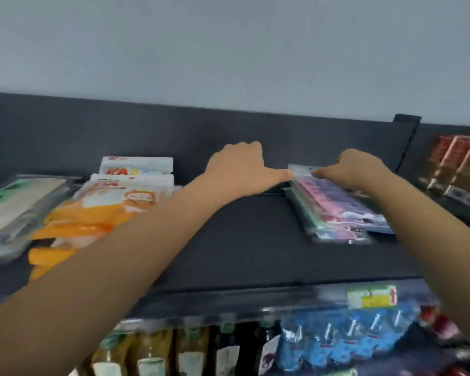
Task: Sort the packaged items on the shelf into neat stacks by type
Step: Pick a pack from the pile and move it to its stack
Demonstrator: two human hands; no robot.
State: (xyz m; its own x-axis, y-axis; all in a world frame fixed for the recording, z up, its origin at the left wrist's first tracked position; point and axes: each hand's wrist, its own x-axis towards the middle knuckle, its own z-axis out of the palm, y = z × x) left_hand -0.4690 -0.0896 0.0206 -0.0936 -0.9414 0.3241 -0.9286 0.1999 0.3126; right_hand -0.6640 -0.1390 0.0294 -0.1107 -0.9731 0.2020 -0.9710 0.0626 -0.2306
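Head view, looking down on a dark flat shelf (228, 240) across the middle of the frame. Right of centre: a slanted stack of thin flat plastic packets in pink, purple and green (334, 210), edges fanned and not yet flush. Left hand (239, 169) at the stack's far left corner, thumb stretched out to touch it, fingers curled over toward the dark back panel (120, 131); holding nothing, as far as can be seen. Right hand (356, 169) bent over the stack's far end, fingertips pressed on the top packet; whether pinching or only pressing, cannot tell through the blur. Left of frame: orange-and-white pouches with a cartoon face (98, 210), loosely overlapped, and at the far left edge clear packets with pale contents (14, 207), also askew. Step in hand, by judgement: squaring the pink and green stack. Best done by pressing lightly from above with one hand while nudging the side edges with the other, so slippery film does not slide out; then turning the stack parallel to the shelf front. Open room: a bare stretch of shelf between the orange pouches and the stack, ample for sliding. Edges to mind: shelf front at lower frame, with bottles (174, 354) and blue packs (350, 343) below, and brown boxes (456, 166) just beyond the divider at upper right.
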